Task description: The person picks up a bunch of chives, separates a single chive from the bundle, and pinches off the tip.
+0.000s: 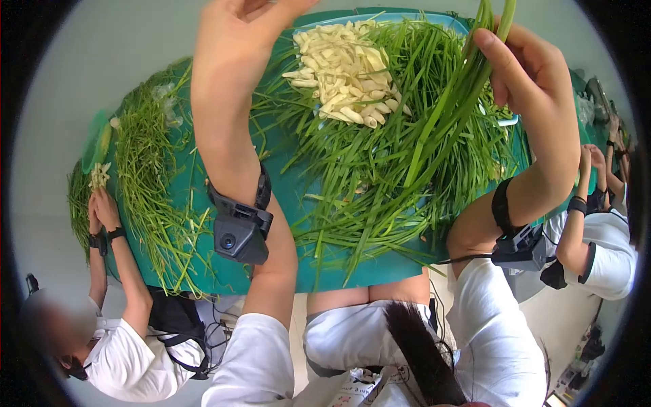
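Note:
My right hand (519, 64) is closed round a bunch of long green chive-like stalks (451, 115), whose leaves trail down and left over the heap below. The upper ends of the stalks run past the top edge of the view. At the top left, my left hand (247, 17) is raised above the table with its thumb stretched out to the right. Its fingertips are cut off by the frame, so what they hold, if anything, is hidden. Between the hands, pale elongated peeled bulbs (349, 74) lie piled beside loose green leaves (393, 169), on a light blue tray (380, 18).
Loose leaves spread over the green tabletop (278, 271). Further left lies another heap of greens (146, 176) and a clear plastic bag (166, 105). A co-worker's hands (104, 209) hold a pale-tipped bunch there. More people (600, 237) work at the right. Small devices (242, 234) are strapped to my forearms.

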Motion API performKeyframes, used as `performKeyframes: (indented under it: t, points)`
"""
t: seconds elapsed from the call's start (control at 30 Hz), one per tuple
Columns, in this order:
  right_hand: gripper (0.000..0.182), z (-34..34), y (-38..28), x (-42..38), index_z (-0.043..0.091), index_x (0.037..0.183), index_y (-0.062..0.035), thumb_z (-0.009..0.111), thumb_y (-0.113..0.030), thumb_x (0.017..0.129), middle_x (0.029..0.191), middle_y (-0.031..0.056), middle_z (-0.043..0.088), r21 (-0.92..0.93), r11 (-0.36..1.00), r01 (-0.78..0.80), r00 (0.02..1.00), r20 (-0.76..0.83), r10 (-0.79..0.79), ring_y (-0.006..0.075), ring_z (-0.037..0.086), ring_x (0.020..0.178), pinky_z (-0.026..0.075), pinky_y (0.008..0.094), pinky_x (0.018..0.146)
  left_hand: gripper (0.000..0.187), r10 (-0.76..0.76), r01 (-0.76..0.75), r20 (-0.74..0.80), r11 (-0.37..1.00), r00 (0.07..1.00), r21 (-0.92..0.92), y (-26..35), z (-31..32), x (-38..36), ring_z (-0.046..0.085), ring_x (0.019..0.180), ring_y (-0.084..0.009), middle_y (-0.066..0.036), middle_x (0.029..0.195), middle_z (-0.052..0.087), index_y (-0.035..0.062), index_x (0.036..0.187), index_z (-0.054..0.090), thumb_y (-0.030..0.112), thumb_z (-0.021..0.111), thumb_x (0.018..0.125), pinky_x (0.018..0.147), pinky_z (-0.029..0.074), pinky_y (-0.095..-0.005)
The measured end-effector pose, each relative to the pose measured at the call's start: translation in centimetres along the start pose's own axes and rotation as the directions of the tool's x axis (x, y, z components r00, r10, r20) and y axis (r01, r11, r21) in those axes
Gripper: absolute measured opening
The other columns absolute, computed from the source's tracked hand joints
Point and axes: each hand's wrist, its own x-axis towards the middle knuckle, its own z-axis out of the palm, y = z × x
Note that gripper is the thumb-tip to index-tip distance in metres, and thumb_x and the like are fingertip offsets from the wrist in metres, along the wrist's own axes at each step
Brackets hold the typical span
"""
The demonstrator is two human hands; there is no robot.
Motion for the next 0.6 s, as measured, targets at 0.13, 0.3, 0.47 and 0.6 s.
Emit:
performKeyframes:
  t: [0.13,0.3,0.47,0.6]
  points:
    - [0.023,0.1,0.3,-0.1,0.060,0.089,-0.0004,0.053,-0.023,0.087,0.050,-0.0062,0.038,0.065,0.996,0.054,0.998,-0.043,-0.051,-0.0002,0.032,0.043,0.020,0.0178,0.040,0.014,-0.094,0.090,0.018,0.982,0.995,0.165,1.0,-0.3,0.4,0.047,0.062,-0.0047,-0.002,0.074,0.060,-0.0008,0.088,0.061,0.011,0.060,0.081,0.056,0.038,-0.0186]
    - [0.024,0.0,0.3,0.2,0.060,0.090,0.0006,0.054,-0.022,0.087,0.049,-0.0060,0.038,-0.009,0.999,0.035,0.999,0.001,-0.035,-0.0002,0.033,0.043,0.020,0.0178,0.040,0.014,-0.066,0.070,0.063,0.996,0.996,-0.063,-0.4,-1.1,0.9,0.039,0.054,-0.0029,0.000,0.071,0.058,-0.0020,0.093,0.056,0.010,0.051,0.086,0.049,0.030,-0.0150]
    - [0.024,0.1,0.6,0.1,0.060,0.089,0.0007,0.054,-0.023,0.087,0.049,-0.0057,0.038,0.060,0.995,0.074,0.996,-0.046,-0.072,0.0003,0.033,0.043,0.020,0.0180,0.040,0.014,-0.060,0.067,0.086,0.995,0.995,-0.078,0.0,-0.5,0.8,0.039,0.053,-0.0023,-0.001,0.068,0.056,-0.0012,0.092,0.052,0.012,0.047,0.089,0.048,0.030,-0.0144]
    - [0.023,0.0,0.6,0.4,0.060,0.089,0.0010,0.054,-0.022,0.086,0.049,-0.0057,0.038,0.007,0.999,0.035,0.999,0.001,-0.035,0.0005,0.033,0.043,0.020,0.0183,0.040,0.017,-0.035,0.035,0.011,0.999,0.999,0.024,-0.2,0.0,0.6,0.039,0.049,-0.0025,0.000,0.060,0.054,0.0009,0.088,0.052,0.017,0.046,0.090,0.046,0.030,-0.0145]
